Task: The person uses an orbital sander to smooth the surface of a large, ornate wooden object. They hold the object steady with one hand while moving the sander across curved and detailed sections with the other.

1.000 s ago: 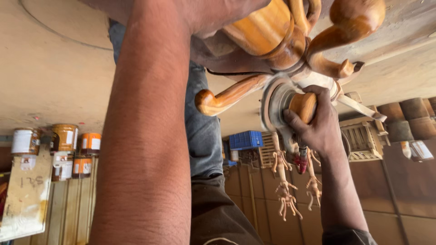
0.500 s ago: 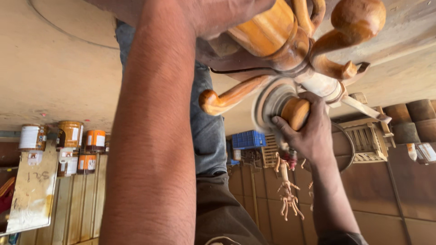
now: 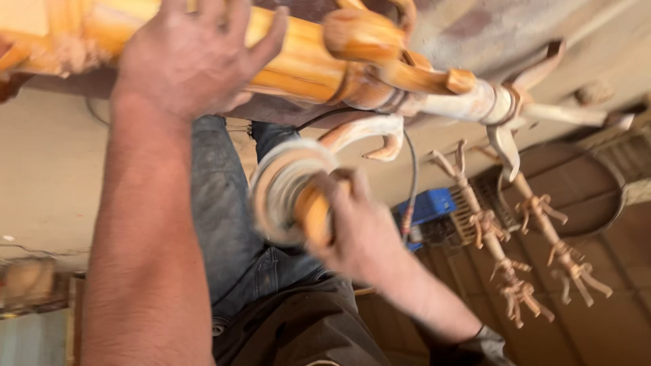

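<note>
My left hand point(image 3: 193, 57) rests flat, fingers spread, on a turned, varnished orange-brown wooden post point(image 3: 305, 64) with carved curled arms that runs across the top of the view. My right hand point(image 3: 356, 227) is closed around the orange body of a round disc power tool point(image 3: 285, 190). The pale disc sits just below the post, next to a carved hook-shaped arm point(image 3: 369, 132). A dark cable point(image 3: 410, 183) hangs from the tool. My legs in blue jeans point(image 3: 224, 224) are behind both hands.
Two carved wooden rods point(image 3: 502, 251) with claw-like prongs lie to the right. A blue crate point(image 3: 430, 207) sits behind them, and a dark round hoop point(image 3: 610, 196) sits beside it. The concrete floor point(image 3: 47, 183) spreads at left, with blurred tins point(image 3: 27, 285) at its edge.
The view has swung, so the post now stretches across the top. My left hand has shifted onto its side. The disc tool and my right hand dropped lower and to the left.
</note>
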Demonstrator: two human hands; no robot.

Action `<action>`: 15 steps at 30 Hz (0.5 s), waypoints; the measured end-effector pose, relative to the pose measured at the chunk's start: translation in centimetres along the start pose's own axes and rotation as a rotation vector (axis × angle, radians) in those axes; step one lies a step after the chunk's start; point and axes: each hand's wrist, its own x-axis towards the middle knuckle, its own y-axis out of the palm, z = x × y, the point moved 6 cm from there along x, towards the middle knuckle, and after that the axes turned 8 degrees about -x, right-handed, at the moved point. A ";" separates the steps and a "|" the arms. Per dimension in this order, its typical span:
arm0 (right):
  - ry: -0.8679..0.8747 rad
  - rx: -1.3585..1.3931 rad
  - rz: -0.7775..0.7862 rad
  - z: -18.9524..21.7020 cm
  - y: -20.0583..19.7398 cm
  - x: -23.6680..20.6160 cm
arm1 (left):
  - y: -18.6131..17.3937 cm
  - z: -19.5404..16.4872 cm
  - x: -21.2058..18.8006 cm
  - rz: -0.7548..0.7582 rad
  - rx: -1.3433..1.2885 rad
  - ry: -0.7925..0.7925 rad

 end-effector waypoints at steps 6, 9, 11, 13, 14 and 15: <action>0.145 0.061 -0.305 -7.8 -3.9 2.1 | -0.3 -0.3 -0.2 -0.067 0.107 -0.010; 0.201 0.045 -0.264 -9.6 -3.5 1.9 | -0.5 -0.1 0.0 -0.107 0.109 -0.015; 0.209 0.077 -0.283 -10.5 -3.5 1.6 | -0.5 -0.3 0.1 -0.105 0.055 0.008; 0.269 0.084 -0.230 -11.7 -3.2 1.1 | -0.5 -0.4 0.1 -0.084 0.000 0.009; 0.312 0.080 -0.193 -12.5 -3.1 1.2 | -0.6 -0.4 0.1 -0.094 -0.001 0.015; 0.352 0.076 -0.156 -13.5 -3.1 1.2 | -0.7 -0.3 0.1 -0.129 0.029 0.017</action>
